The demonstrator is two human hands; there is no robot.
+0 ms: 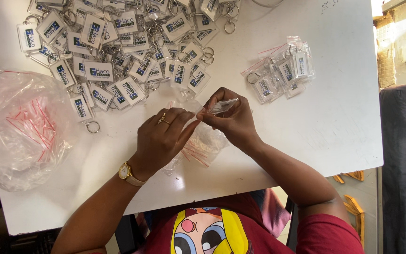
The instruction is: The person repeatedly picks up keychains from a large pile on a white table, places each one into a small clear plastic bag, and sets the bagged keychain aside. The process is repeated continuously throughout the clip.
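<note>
My right hand (231, 120) pinches a clear plastic keychain tag (223, 106) above the white table (306, 141). My left hand (163, 136), with a ring and a gold wristwatch, touches the tag's near end with its fingertips. Under both hands lies a small heap of clear zip bags with red strips (203, 146). A large pile of keychain tags with blue and white inserts and metal rings (118, 47) spreads across the far left of the table.
A big clear plastic sack holding more small red-strip bags (19, 131) sits at the left. A few bagged keychains (280, 73) lie at the right. A dark cloth-covered object (405, 164) stands beyond the table's right edge.
</note>
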